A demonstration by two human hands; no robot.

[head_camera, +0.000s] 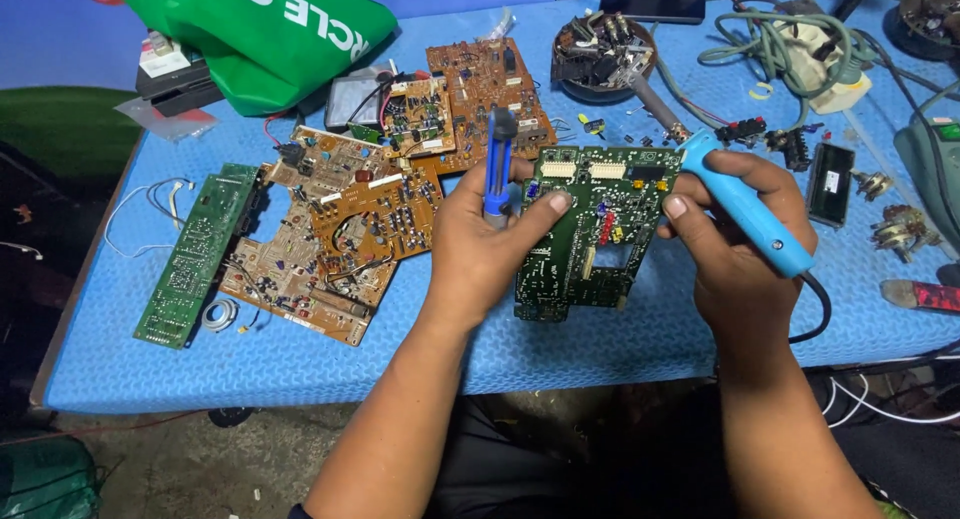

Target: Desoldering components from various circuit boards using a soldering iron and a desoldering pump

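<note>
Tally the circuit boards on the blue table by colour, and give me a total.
Green boards: 2, one held between the left hand and the right hand at, one long board at the table's left.
Brown boards: about 4, overlapping in a pile, so the exact count is unsure.
Total: about 6.
</note>
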